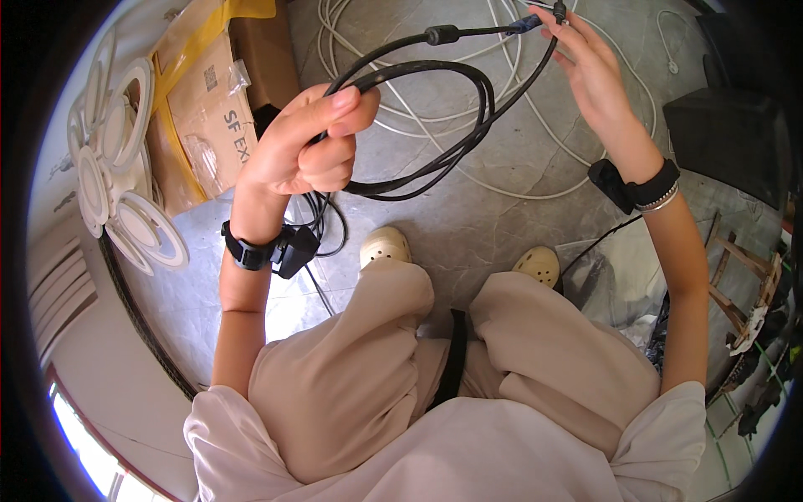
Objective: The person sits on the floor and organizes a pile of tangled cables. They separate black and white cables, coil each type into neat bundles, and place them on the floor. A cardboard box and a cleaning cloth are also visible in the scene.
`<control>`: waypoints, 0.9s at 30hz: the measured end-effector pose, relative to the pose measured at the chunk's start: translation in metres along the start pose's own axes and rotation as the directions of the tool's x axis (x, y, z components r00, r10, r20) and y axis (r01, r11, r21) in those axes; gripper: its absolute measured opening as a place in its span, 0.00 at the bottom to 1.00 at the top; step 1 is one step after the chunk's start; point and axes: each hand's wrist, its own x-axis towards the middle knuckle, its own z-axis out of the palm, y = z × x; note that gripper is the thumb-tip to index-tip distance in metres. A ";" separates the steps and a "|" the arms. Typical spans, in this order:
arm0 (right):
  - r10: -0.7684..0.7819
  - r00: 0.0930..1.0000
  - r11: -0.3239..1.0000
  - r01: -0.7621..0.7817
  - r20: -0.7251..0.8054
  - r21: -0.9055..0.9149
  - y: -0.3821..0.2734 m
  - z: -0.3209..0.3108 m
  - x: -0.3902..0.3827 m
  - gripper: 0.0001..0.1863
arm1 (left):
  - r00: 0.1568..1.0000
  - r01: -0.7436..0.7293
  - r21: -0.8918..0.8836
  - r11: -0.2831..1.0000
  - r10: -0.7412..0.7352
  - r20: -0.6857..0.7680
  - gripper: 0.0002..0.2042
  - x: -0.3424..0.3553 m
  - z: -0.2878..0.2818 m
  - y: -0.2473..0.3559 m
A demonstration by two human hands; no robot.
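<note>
A looped black cable (478, 138) hangs from my left hand (314, 138), whose fingers and thumb are closed round its strands. One stretch bears a thick cylindrical bead (442, 34) and runs to a blue connector (524, 25) by the fingertips of my right hand (588, 71). That hand is raised at the upper right, its fingers fairly straight and pinched at the cable's end. A black end piece (560, 11) shows above these fingertips. Exactly how the fingers grip the end is partly hidden.
White cable (535, 197) lies in wide loops on the grey tiled floor (418, 217). At the left stand a cardboard box (196, 109) with yellow tape and white ring-shaped pieces (134, 217). A black box-like object (723, 138) and wooden pieces (744, 259) lie at the right.
</note>
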 end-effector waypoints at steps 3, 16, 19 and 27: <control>-0.113 0.991 0.963 0.128 0.075 -0.239 -0.001 -0.004 0.000 0.16 | 0.999 0.004 0.005 1.000 -0.004 -0.038 0.17 0.002 -0.003 -0.001; -0.329 0.794 0.758 0.544 0.511 -0.359 0.034 0.025 -0.008 0.12 | 0.946 0.284 0.267 0.921 -0.225 -0.231 0.15 0.013 0.002 0.003; -0.280 0.761 0.846 0.484 0.585 -0.225 0.037 0.036 -0.012 0.11 | 0.951 0.257 0.281 0.925 -0.190 -0.242 0.15 0.012 -0.002 0.002; -0.239 0.733 0.655 0.606 0.637 -0.452 0.026 0.039 -0.033 0.07 | 0.965 0.215 -0.006 0.977 -0.213 -0.152 0.26 0.013 -0.020 -0.003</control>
